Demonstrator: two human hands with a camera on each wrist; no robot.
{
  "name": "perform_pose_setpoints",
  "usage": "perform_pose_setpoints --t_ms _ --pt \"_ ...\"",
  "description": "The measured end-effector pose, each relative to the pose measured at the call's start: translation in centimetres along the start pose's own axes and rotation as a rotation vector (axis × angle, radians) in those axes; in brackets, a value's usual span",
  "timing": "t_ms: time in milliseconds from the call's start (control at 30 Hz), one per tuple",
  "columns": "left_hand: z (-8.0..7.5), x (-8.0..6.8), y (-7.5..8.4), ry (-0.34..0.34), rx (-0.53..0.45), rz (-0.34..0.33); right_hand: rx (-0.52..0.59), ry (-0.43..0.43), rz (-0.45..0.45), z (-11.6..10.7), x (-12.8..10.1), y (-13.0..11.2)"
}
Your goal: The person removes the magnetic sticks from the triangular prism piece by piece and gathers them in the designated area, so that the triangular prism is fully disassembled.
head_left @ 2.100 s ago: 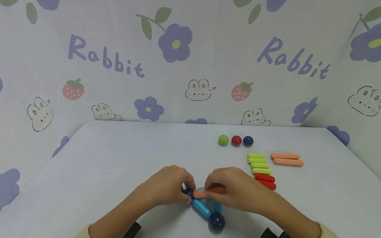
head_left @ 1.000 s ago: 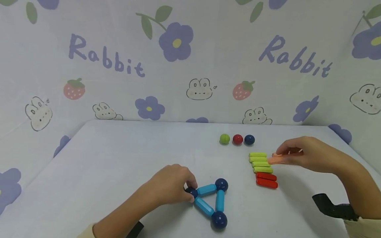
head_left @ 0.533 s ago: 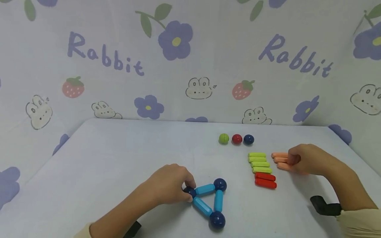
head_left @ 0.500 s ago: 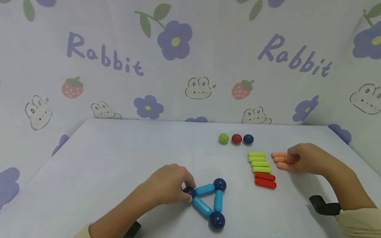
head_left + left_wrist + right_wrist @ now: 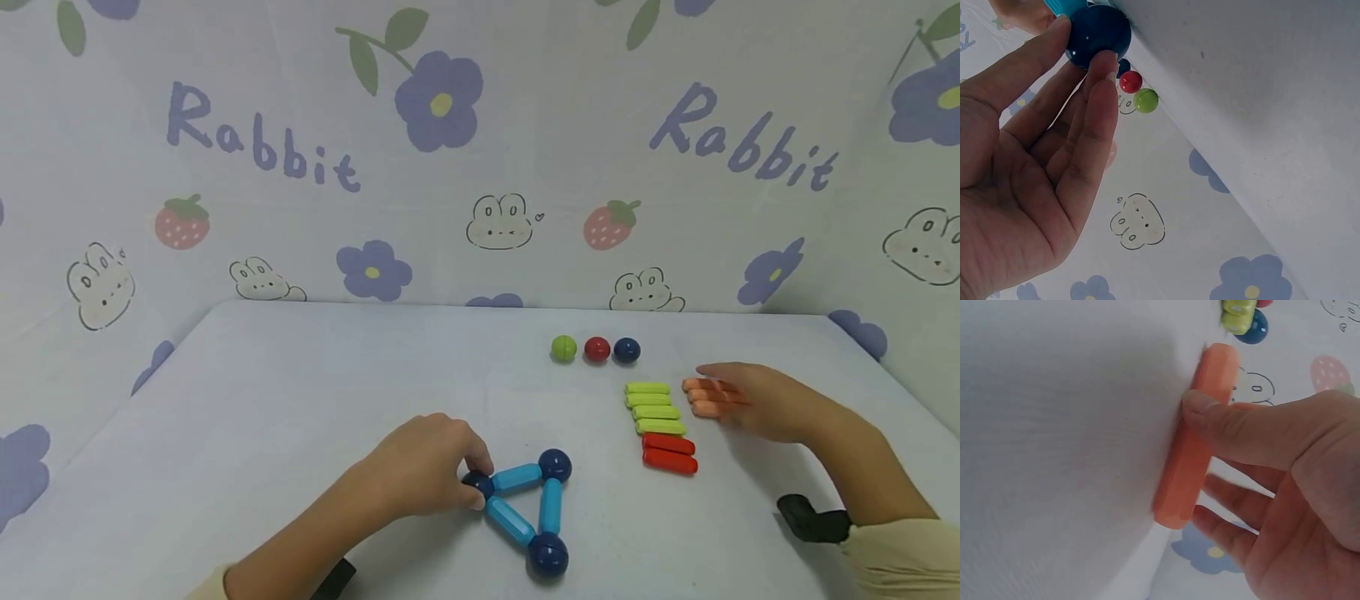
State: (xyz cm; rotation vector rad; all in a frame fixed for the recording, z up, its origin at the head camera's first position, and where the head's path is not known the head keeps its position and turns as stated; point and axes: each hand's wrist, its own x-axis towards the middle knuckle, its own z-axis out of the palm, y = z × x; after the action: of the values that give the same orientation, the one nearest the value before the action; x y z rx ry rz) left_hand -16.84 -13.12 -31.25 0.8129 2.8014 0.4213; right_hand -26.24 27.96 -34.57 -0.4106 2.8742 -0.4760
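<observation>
On the pale lilac cloth-covered desk (image 5: 300, 392), the left hand (image 5: 427, 471) lies at the near centre, its fingers curled and pinching the dark blue glossy ball (image 5: 476, 482) that forms the nine o'clock corner of a flat triangle of three light blue plastic rods (image 5: 525, 500); the wrist view shows thumb and fingertips closed on that ball. One rod runs from this ball toward three o'clock to a second dark blue ball (image 5: 555, 464), one drops toward six o'clock, and one slants toward five o'clock, the last two meeting at a third dark blue ball (image 5: 547, 554) near the desk's front edge. Left of the triangle the desk stretches bare to its nine o'clock edge. At twelve o'clock from the triangle, toward the back edge, a small green ball (image 5: 563, 348), a red ball (image 5: 597, 349) and a navy ball (image 5: 626, 350) stand in a row. Next come four lime-green short rods (image 5: 652, 408) stacked side by side, long axes running nine to three o'clock, with two red short rods (image 5: 669, 452) just beyond them at six o'clock. Further right, the peach-orange long rods (image 5: 701, 398) lie parallel, also nine to three, and the right hand (image 5: 750, 402) rests on them with fingers loosely extended, thumb pressing one rod's side, gripping nothing. Behind the desk hangs a pale cloth backdrop (image 5: 480, 167) printed with purple flowers, strawberries, rabbits and the word "Rabbit".
</observation>
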Motion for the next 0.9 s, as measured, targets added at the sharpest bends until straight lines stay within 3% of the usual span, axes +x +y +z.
perform_pose_setpoints --t_ms 67,100,233,400,500,633,900 --pt "0.0 0.0 0.0 0.002 0.003 -0.001 0.016 -0.028 0.020 0.1 0.1 0.1" --pt "0.0 0.1 0.0 0.003 0.006 -0.001 -0.043 -0.018 0.001 0.1 0.1 0.1" --pt "0.0 0.1 0.0 0.009 0.011 -0.001 -0.049 0.006 -0.017 -0.1 0.1 -0.3" --pt "0.1 0.1 0.0 0.008 0.006 -0.001 -0.066 0.054 -0.084 -1.0 -0.9 -2.7" --pt "0.1 0.1 0.0 0.007 -0.002 0.000 -0.067 -0.020 -0.091 -1.3 -1.7 -4.9" --pt "0.1 0.1 0.0 0.008 -0.003 0.000 -0.095 -0.147 -0.035 -0.9 -2.4 -7.5" --pt "0.0 0.1 0.0 0.004 0.006 0.001 -0.232 -0.127 -0.067 0.6 -1.8 -8.4"
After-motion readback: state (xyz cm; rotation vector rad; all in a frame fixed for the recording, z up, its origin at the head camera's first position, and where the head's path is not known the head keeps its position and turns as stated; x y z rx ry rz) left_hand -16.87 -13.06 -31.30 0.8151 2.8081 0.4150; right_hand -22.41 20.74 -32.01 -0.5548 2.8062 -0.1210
